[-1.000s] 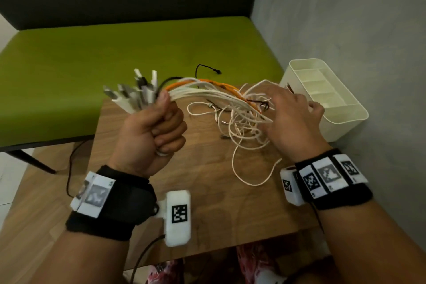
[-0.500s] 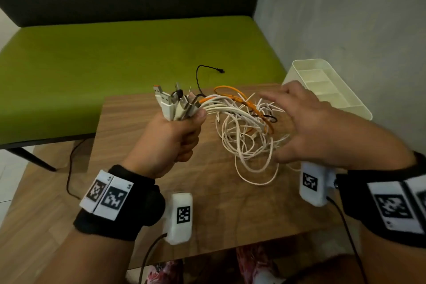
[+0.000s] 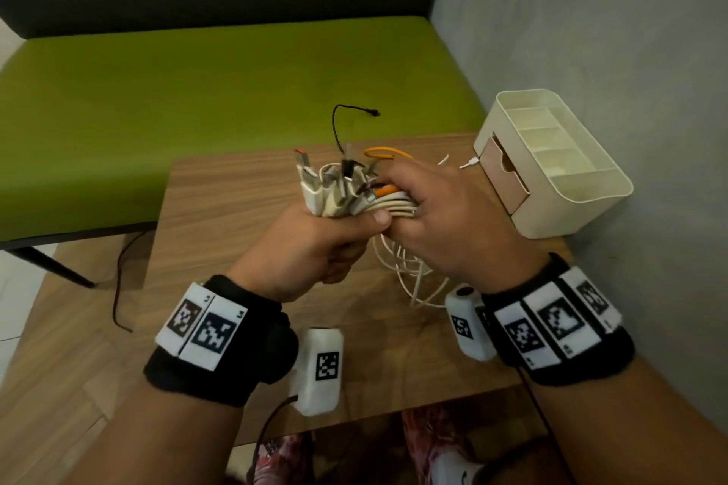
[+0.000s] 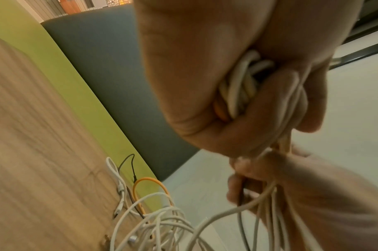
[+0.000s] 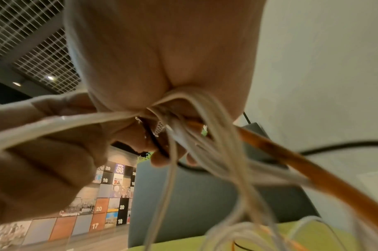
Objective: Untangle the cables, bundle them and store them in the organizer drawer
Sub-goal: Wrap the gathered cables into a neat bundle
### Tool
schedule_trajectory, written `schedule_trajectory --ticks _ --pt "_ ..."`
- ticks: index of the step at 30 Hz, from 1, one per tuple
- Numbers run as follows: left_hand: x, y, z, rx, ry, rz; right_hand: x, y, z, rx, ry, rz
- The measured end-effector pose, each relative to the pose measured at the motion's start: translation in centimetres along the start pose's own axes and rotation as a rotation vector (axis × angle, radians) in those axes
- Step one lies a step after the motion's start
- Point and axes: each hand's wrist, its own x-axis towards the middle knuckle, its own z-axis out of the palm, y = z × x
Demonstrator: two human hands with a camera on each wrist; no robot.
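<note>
— Where are the cables (image 3: pixel 356 195) right now?

— I have them gathered in my left hand (image 3: pixel 311 248), fist curled tight round the bundle just below the plugs (image 3: pixel 315 189), which stick up above my thumb. From my left wrist I see white strands squeezed between palm and fingers (image 4: pixel 243 129).

— And your right hand (image 3: pixel 445 220)?

— It sits right against the left, fingers wrapped over the same bundle where the white and orange strands leave my fist. My right wrist view shows the strands coming out from under the closed fingers (image 5: pixel 162 158), an orange cable (image 5: pixel 290 163) running off to the side.

— The rest of the length?

— It hangs below both hands in loose white loops (image 3: pixel 409 276) down onto the wooden table (image 3: pixel 236 189). A thin black cable (image 3: pixel 342 122) arches up behind the plugs.

— The organizer (image 3: pixel 559 205)?

— At the table's far right corner by the wall, well apart from my hands. Its small drawer (image 3: pixel 508 177) faces me; I cannot tell how far out it is.
</note>
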Motion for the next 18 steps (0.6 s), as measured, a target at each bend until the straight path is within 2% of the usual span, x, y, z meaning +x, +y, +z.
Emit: schedule_trajectory --ticks 3,7,9,11,14,18 --pt "-0.3 0.3 0.0 -0.037 0.001 0.084 0.0 0.1 0.2 0.022 0.065 0.073" --pt "-0.7 1.1 -1.0 -0.232 -0.029 0.18 0.0 0.9 -0.3 0.219 -0.054 0.278" --pt "-0.9 1.7 -1.8 -0.319 -0.031 0.211 -0.3 1.7 -0.9 0.225 -0.075 0.341" --pt "-1.0 2.0 -2.2 -0.378 0.03 0.227 -0.6 2.0 -1.1 0.196 -0.071 0.349" --pt "-0.5 1.7 -1.9 -0.352 0.152 0.24 -0.9 1.0 -0.8 0.218 -0.01 0.336" --pt "0.1 0.2 -0.1 -0.363 0.172 0.179 -1.0 -0.7 0.2 0.27 0.075 0.268"
